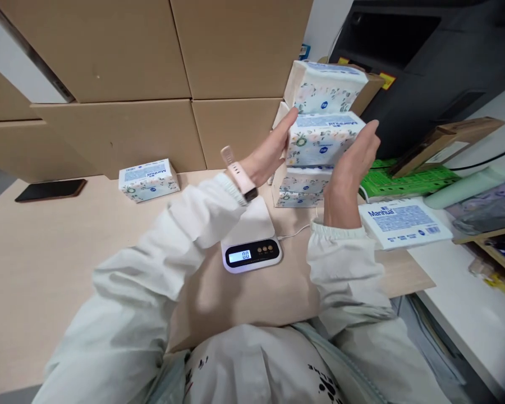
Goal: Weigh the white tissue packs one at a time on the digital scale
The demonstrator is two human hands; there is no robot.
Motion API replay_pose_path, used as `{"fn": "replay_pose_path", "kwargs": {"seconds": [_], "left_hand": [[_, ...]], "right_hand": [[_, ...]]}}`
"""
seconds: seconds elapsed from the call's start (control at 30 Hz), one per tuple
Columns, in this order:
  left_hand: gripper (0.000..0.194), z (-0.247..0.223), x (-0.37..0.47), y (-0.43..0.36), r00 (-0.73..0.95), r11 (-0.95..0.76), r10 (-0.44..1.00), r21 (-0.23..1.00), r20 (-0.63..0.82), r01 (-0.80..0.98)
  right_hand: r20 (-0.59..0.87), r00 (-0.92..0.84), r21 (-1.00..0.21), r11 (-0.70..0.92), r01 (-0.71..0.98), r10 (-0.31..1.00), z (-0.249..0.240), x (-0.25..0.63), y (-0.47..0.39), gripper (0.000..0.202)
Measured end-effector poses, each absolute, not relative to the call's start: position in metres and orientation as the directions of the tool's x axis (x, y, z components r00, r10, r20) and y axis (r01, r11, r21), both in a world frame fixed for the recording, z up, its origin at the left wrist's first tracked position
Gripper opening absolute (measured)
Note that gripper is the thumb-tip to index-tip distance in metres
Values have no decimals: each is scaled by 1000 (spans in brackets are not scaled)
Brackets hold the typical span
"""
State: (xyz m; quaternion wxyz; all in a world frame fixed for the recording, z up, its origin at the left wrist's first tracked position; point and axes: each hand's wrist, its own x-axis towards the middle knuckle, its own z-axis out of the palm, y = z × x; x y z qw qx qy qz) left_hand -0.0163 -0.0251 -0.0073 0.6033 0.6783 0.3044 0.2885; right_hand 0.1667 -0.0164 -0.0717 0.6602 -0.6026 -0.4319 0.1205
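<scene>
My pale sleeves (160,247) come nearest, stretched over the desk (67,252), a light wood-look top. Between them sits the scale (252,241), white, its lit display (239,256) reading 0.0, with a thin cable (297,233) trailing from its right side. Well to the right of the scale, a flat pack (404,221) marked Manhua lies face up.

Just beyond the scale and to its right, I have a floral pack (320,147) between my two hands. My left hand (265,160) presses its left side (the pink band (242,177) on that wrist has one end sticking up); most of those fingers are hidden, so I can't tell how they spread. The fingers of my right hand (353,163) lie close together along the right side. Other packs (301,188) are piled under mine, and one (324,92) shows behind, higher up.

Left of the scale and farther off lies a lone pack (151,182), then a dark phone (50,191). Far right of the scale are a green board (416,179) and a brown carton (450,143). Cardboard boxes (130,45) wall the back behind the scale; a big black panel (404,62) slants at their right.
</scene>
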Motion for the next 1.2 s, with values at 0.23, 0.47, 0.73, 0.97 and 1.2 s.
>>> {"fn": "replay_pose_path", "kwargs": {"seconds": [0.23,0.47,0.73,0.97,1.2], "left_hand": [[53,-30,-122,-147,464,-70,865,961,192,-266],[60,-104,-145,-177,370,-25,924,982,93,-186],[64,-135,-154,-171,259,-12,965,995,38,-102],[60,-167,-178,-183,-70,-145,988,986,139,-87],[54,-169,-180,-186,-76,-151,987,979,142,-138]], "right_hand": [[567,152,-797,493,350,809,-83,103,-168,51],[249,-73,-968,252,24,966,-155,104,-167,56],[156,-71,-988,157,1,985,-175,102,-159,54],[303,339,-949,314,23,891,-179,109,-154,40],[275,414,-951,310,-19,868,-182,114,-146,46]]}}
